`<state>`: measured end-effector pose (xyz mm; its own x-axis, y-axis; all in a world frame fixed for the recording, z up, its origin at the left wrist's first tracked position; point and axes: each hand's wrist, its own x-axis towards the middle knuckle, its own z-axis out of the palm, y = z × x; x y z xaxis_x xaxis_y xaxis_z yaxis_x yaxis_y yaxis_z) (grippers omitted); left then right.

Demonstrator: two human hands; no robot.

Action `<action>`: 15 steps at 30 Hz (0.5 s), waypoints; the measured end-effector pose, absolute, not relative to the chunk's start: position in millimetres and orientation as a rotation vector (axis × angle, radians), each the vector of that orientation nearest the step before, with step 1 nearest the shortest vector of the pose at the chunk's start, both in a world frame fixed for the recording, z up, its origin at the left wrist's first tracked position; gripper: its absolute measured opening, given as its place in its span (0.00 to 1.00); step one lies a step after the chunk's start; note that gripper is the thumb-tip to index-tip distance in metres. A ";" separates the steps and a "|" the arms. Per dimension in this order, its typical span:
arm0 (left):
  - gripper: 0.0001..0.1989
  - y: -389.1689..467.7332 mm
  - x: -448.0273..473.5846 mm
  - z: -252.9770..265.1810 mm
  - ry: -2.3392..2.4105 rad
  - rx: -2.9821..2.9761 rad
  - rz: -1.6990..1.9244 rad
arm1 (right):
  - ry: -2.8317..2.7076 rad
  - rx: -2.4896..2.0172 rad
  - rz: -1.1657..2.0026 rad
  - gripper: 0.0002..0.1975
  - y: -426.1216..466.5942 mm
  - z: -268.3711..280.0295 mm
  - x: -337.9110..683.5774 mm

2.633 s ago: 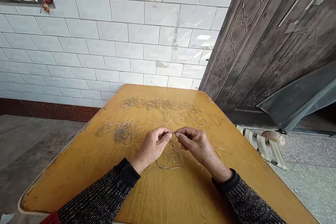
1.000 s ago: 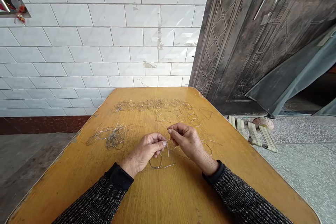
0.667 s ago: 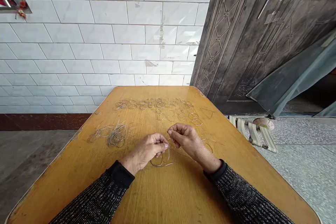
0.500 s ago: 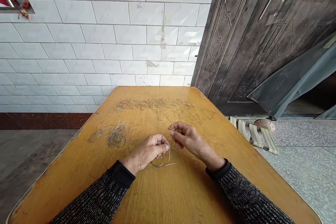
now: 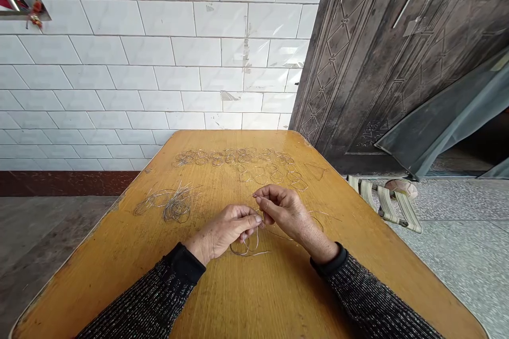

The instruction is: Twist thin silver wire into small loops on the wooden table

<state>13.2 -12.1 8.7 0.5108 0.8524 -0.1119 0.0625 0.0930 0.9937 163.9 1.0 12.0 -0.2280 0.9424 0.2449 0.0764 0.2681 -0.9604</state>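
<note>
Thin metal wire [image 5: 257, 237] is pinched in my left hand [image 5: 233, 226], with a loop and a loose end hanging below the fingers. My right hand [image 5: 283, 206] is close beside it, thumb and forefinger pressed together on a thin part of the wire that I can barely make out. The fingertips of both hands nearly meet over the middle of the table. Beyond them lie wires bent into double loops [image 5: 274, 174], and a longer row of looped wires [image 5: 230, 157] stretches across behind these.
A tangled bundle of loose wire [image 5: 177, 206] lies on the wooden table [image 5: 254, 296] to the left. A few wire strands [image 5: 326, 215] lie by my right wrist. A striped folding stool [image 5: 384, 204] stands on the floor at the right, before a dark door [image 5: 358, 63].
My left hand has shifted slightly right, closer to my right hand, and its thumb has moved over the fingertips. The hanging wire has moved slightly with it.
</note>
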 end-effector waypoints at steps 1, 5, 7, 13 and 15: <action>0.12 -11.8 13.3 8.4 0.867 1.355 0.730 | -1.551 -0.972 1.114 0.09 0.6 12.4 163.6; 0.10 -10.0 12.6 6.8 0.844 1.281 0.786 | -1.498 -0.956 1.144 0.09 -0.3 15.1 162.8; 0.10 -9.4 12.7 6.5 0.850 1.217 0.807 | -1.479 -0.950 1.152 0.10 -0.3 16.4 162.6; 0.12 -8.8 15.9 4.0 0.818 1.029 0.891 | -1.428 -0.964 1.135 0.10 -1.3 20.7 161.6; 0.12 -8.3 16.6 2.3 0.806 1.001 0.907 | -1.406 -0.960 1.139 0.10 -1.4 21.3 161.4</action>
